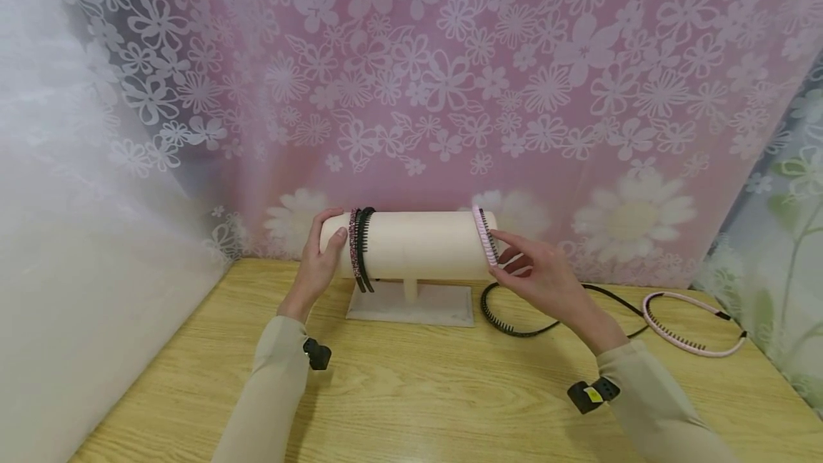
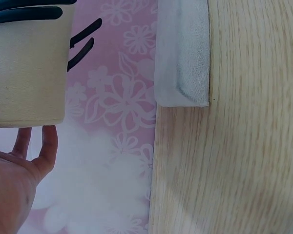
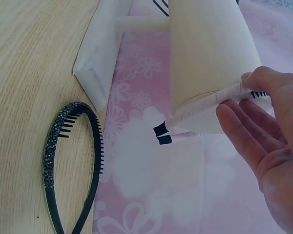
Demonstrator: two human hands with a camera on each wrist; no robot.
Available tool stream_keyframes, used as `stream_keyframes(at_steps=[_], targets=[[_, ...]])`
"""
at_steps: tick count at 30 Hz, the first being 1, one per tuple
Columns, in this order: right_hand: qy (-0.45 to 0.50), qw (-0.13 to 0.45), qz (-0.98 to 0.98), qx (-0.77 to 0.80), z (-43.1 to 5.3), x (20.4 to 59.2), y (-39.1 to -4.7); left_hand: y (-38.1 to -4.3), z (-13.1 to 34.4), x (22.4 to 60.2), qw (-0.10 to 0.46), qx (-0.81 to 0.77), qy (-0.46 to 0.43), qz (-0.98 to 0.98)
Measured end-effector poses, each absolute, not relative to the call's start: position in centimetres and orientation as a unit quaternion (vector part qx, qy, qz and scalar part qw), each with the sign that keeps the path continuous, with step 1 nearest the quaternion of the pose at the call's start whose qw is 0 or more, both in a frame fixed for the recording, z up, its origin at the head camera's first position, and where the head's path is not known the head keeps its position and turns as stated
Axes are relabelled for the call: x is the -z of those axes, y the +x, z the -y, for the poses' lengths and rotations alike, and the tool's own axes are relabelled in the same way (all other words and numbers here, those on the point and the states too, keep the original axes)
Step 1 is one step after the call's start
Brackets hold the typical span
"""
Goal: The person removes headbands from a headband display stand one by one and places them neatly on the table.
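A cream cylindrical headband stand [image 1: 424, 245] lies level on its post above a pale base [image 1: 411, 304]. My left hand [image 1: 316, 256] holds its left end, thumb in front and fingers behind. Close to that thumb, a glittery pinkish headband [image 1: 353, 241] and a black toothed headband [image 1: 363, 249] go round the cylinder. At the right end, my right hand [image 1: 536, 270] pinches a pink headband [image 1: 485, 236] between thumb and fingers. This band sits over the cylinder's edge, its black tips [image 3: 161, 129] close together in the right wrist view.
Right of the base, a black glittery headband [image 1: 504, 329] lies on the wooden table [image 1: 411, 391]. Another pink headband [image 1: 694, 349] lies at the far right. A floral pink curtain [image 1: 411, 91] hangs just behind the stand.
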State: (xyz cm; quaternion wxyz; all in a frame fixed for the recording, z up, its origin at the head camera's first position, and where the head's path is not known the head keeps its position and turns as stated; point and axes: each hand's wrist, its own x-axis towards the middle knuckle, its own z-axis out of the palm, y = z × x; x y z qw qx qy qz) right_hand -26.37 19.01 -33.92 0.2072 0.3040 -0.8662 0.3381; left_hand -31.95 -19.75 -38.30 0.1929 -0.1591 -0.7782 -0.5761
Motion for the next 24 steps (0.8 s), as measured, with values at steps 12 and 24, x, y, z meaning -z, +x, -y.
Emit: stream_keyframes(at_steps=[12, 24], targets=[[0.314, 0.223, 0.852, -0.354, -18.98, 34.05, -26.36, -31.94, 19.88, 38.39, 0.198, 0.565, -0.164, 0.784], [0.306, 0.220, 0.851, -0.366, -19.14, 33.71, -25.98, -31.93, 19.82, 38.32, 0.197, 0.566, -0.162, 0.784]])
